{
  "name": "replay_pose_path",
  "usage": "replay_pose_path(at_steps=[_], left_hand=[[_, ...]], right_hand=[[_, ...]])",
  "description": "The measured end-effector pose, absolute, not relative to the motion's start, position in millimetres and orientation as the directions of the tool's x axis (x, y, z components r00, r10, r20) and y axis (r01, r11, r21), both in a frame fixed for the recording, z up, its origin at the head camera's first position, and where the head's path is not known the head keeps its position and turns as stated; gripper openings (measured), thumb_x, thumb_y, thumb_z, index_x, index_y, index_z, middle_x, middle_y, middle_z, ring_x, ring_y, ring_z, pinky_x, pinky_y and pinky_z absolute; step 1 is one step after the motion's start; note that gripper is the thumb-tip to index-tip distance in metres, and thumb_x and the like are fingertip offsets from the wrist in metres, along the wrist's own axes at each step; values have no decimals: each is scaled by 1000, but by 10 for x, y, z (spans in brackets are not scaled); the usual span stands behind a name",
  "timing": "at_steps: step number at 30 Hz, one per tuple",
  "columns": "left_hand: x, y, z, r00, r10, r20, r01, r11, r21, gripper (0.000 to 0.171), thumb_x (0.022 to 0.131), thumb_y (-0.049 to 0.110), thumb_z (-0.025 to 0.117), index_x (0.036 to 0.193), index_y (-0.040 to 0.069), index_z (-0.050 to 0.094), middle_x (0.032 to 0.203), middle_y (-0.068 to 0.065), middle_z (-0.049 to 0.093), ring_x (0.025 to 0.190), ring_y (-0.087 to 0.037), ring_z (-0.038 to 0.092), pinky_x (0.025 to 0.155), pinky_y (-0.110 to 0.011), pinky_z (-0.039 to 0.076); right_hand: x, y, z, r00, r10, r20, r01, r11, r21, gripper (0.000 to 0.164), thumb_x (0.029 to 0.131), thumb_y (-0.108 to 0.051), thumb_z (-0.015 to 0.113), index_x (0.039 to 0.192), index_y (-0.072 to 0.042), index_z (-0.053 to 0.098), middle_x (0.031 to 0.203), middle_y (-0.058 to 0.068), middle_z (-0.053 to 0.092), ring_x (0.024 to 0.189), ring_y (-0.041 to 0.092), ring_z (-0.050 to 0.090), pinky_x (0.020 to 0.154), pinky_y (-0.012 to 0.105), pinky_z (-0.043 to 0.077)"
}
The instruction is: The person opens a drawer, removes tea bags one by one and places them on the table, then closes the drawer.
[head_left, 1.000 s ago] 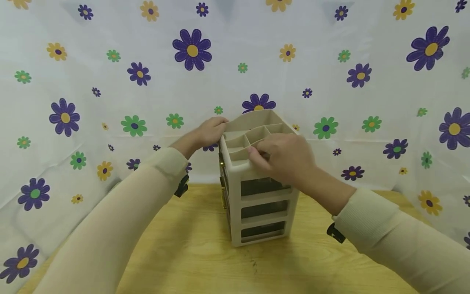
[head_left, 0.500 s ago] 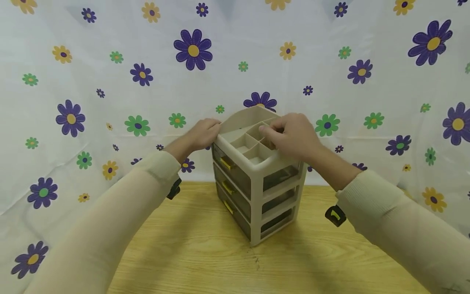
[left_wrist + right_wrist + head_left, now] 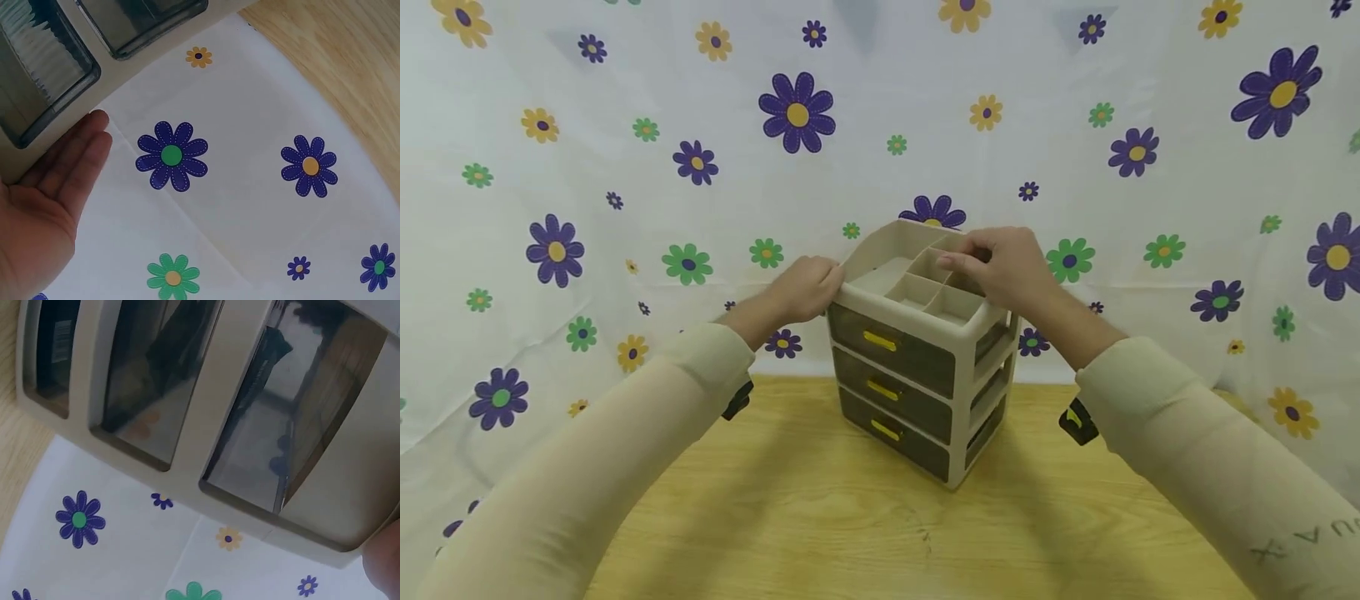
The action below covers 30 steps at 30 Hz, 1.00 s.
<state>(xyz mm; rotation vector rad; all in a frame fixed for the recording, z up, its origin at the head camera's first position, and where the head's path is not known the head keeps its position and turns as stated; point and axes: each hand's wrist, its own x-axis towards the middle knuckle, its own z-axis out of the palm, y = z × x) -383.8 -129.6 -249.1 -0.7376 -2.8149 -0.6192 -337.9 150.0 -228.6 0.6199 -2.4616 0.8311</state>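
Note:
A beige desktop drawer organizer (image 3: 958, 408) stands at an angle on the wooden table, its three dark see-through drawers with yellow handles facing front-left. Its top tray is split into compartments. At its upper left corner is my left hand (image 3: 805, 287); in the left wrist view the fingers (image 3: 84, 156) stretch out fairly straight along the organizer's side. My right hand (image 3: 1011, 267) grips the right rim of the tray, thumb on the inner side and fingers curled. Only a fingertip (image 3: 382, 562) of it shows in the right wrist view, beside the organizer's upper edge.
A white cloth with purple, green and yellow flowers (image 3: 797, 112) hangs behind and around the wooden table (image 3: 820, 533). Dark items show through the organizer's side openings in the right wrist view.
The organizer has turned so its drawer fronts, at first seen nearly edge-on, now face more toward me. My left hand has moved left and slightly nearer; my right hand has moved back with the rim.

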Motion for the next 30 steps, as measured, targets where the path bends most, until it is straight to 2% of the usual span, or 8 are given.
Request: replay_pose_path(at_steps=[4, 10, 16, 24, 30], left_hand=[[-3732, -1281, -2445, -887, 408, 215, 459, 829, 318, 42, 96, 26, 21, 77, 7, 53, 72, -9, 56, 57, -21, 53, 51, -32, 48], [-3577, -1237, -2430, -924, 374, 85, 382, 882, 277, 44, 95, 30, 22, 80, 5, 54, 62, -8, 60, 48, -20, 56, 42, -29, 48], [-3506, -1190, -2335, -944, 323, 66, 330, 921, 208, 42, 95, 33, 20, 86, 5, 51, 56, -8, 58, 43, -21, 55, 36, -28, 46], [-3520, -1017, -2314, -956, 285, 69, 291, 953, 91, 44, 93, 35, 16, 80, 11, 50, 58, -6, 57, 46, -19, 54, 41, -30, 40], [-3531, -984, -2289, -965, 260, 44, 263, 960, 93, 46, 93, 35, 15, 79, 10, 51, 60, -6, 56, 49, -19, 54, 40, -27, 39]], right_hand=[[-3456, 1564, -2300, -788, -301, 537, -576, 669, -470, 17, 92, -27, 55, 92, -12, 62, 77, 6, 58, 71, 19, 52, 61, 32, 49], [-3575, 1633, -2357, -794, -351, 496, -581, 677, -452, 12, 92, -20, 55, 95, -11, 63, 81, 5, 60, 74, 18, 54, 67, 33, 52], [-3766, 1659, -2292, -739, -357, 571, -609, 717, -339, 10, 92, -12, 55, 95, -11, 64, 84, 4, 63, 76, 16, 56, 70, 32, 53], [-3888, 1712, -2248, -791, -316, 523, -497, 831, -250, 19, 96, -15, 48, 109, -13, 62, 105, 5, 64, 93, 19, 58, 88, 37, 51], [-3944, 1693, -2259, -743, -360, 565, -496, 862, -103, 21, 96, -17, 47, 111, -9, 60, 108, 7, 64, 97, 22, 59, 90, 38, 50]])
